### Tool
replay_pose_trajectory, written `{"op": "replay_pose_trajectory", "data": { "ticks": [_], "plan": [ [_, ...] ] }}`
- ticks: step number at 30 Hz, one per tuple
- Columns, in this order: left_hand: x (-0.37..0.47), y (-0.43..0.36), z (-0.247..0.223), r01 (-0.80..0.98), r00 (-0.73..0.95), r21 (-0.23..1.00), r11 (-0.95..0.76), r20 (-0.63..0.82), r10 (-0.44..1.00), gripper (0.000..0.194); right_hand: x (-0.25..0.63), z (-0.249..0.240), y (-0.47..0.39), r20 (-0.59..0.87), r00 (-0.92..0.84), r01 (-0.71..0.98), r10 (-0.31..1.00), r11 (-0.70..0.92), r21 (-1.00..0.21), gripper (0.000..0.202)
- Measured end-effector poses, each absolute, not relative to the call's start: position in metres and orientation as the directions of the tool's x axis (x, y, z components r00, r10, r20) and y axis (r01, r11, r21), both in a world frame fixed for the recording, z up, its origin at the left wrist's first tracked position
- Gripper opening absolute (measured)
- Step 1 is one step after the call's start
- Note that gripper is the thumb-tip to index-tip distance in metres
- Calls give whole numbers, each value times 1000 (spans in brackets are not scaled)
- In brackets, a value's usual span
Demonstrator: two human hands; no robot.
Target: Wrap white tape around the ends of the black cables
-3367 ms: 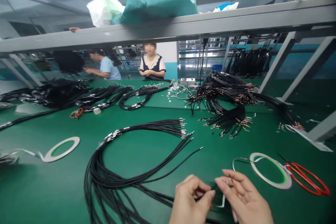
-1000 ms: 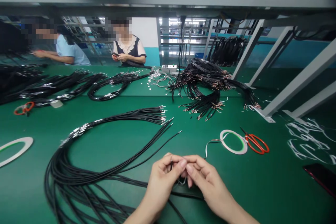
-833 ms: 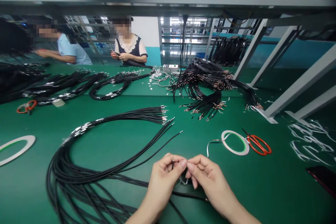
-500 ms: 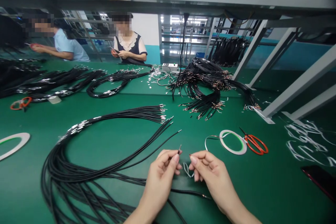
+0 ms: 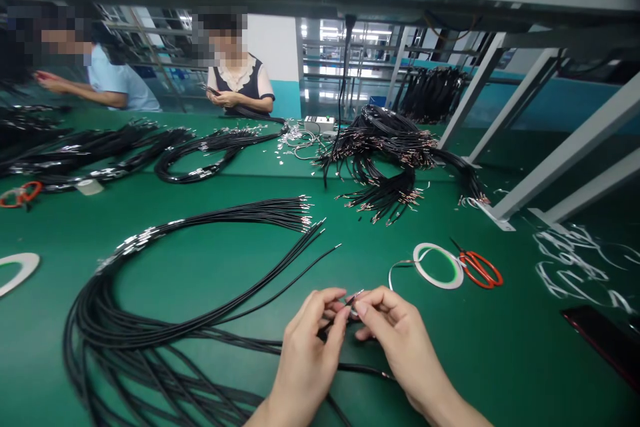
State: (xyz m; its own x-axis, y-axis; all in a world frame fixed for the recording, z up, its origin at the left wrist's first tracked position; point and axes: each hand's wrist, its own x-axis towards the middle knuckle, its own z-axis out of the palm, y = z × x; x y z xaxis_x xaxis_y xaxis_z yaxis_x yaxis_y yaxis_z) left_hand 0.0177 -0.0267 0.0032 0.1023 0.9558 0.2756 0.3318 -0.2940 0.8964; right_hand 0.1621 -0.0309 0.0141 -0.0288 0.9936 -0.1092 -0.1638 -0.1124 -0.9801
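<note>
My left hand [image 5: 313, 340] pinches a thin black cable [image 5: 351, 299] near its end, whose tip points up and right between the hands. Close against it, my right hand [image 5: 400, 330] has thumb and forefinger closed at the cable's tip; what they grip is too small to make out. A curved bundle of black cables [image 5: 200, 331] lies left of my hands, its silvery ends near the middle of the green table. One more cable end [image 5: 367, 369] lies below my hands.
A white tape roll [image 5: 417, 273] and orange scissors [image 5: 480, 270] lie to the right. White strips [image 5: 575, 260] and a dark phone [image 5: 600, 340] are further right. Behind are cable piles [image 5: 385, 140], metal legs [image 5: 565, 153] and two people across the table [image 5: 250, 180].
My hands have come together, and the cable end in my left hand has tilted right to meet my right fingers. The whole view has shifted slightly.
</note>
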Motion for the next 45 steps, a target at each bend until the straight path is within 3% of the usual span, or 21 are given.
{"op": "replay_pose_trajectory", "data": {
  "ticks": [19,33,38,45],
  "plan": [
    [18,-29,3,415,181,800,-433,394,901,16,162,15,-28,-145,-17,-258,989,-144,-955,22],
    [17,-27,3,381,267,745,-547,478,837,38,162,15,-26,-143,-11,-248,990,-141,-958,23],
    [17,-27,4,337,186,874,-350,303,935,29,163,15,-27,-149,-33,-196,988,-152,-969,23],
    [19,-24,10,75,128,997,20,-30,991,24,162,11,-25,-153,-32,-131,988,-156,-979,22]
  ]
}}
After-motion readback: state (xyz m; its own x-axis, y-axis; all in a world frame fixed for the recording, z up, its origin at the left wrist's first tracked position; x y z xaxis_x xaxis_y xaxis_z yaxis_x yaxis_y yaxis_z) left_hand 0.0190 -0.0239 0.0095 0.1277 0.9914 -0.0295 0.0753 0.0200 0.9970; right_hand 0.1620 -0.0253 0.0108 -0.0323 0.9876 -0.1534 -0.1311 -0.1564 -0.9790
